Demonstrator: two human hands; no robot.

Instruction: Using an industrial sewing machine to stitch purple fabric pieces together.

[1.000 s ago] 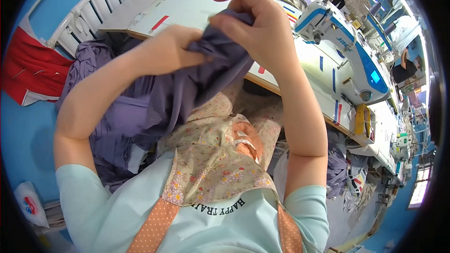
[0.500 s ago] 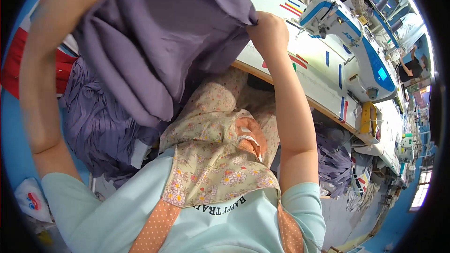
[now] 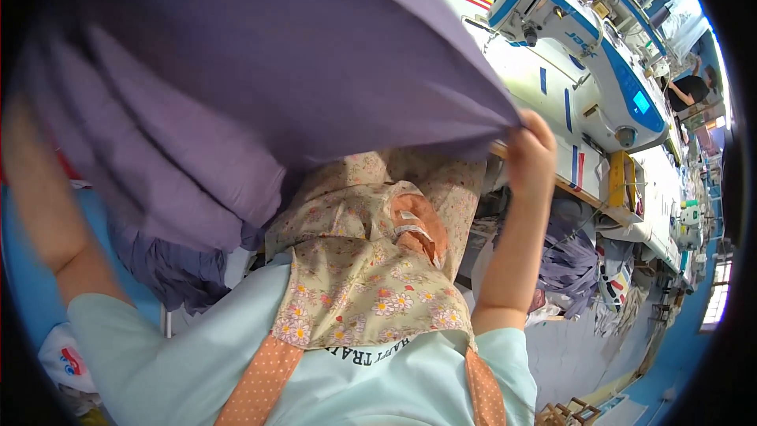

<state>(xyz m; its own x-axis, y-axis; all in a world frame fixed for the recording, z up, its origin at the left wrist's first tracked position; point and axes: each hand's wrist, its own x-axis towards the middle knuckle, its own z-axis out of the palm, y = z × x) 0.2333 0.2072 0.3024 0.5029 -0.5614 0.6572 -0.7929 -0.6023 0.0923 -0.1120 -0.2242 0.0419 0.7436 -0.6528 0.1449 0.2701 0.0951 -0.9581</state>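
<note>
Purple fabric [image 3: 276, 55]: spread over the upper left of the frame, one pointed corner reaching right of centre.
Right hand [image 3: 532, 150]: clamped on that corner.
Left hand: hidden beyond the forearm [image 3: 43, 197], left edge; cannot tell its grip.

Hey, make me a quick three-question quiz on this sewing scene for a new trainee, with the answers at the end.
1. Which hand can be seen gripping the cloth?
2. True or false: the screen on the sewing machine is lit.
3. What pattern covers the bib of the apron? A) stripes B) flowers C) checks

Key:
1. The right hand.
2. True.
3. B.
</note>
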